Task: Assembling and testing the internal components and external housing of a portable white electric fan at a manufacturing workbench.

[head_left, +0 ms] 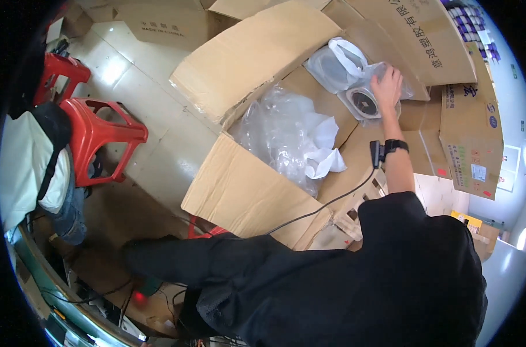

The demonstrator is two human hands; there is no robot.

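Observation:
My right hand (388,88) reaches into a large open cardboard box (248,55), its fingers curled over a clear plastic bag. In the bag is a white round part (365,103) with a dark disc in its middle; its exact kind does not show. Beside it, against the far wall, lies another bagged pale round item (334,68). Loose clear plastic bags (277,124) and crumpled white sheets (323,156) fill the left side of the box. A black band with a small cabled device sits on my right wrist. My left hand is not in view.
Red plastic stools (104,136) stand on the tiled floor to the left, near a person in a light top (34,168). More cardboard boxes (471,139) stand at right. A black cable (332,202) runs from my wrist across the box's near flap.

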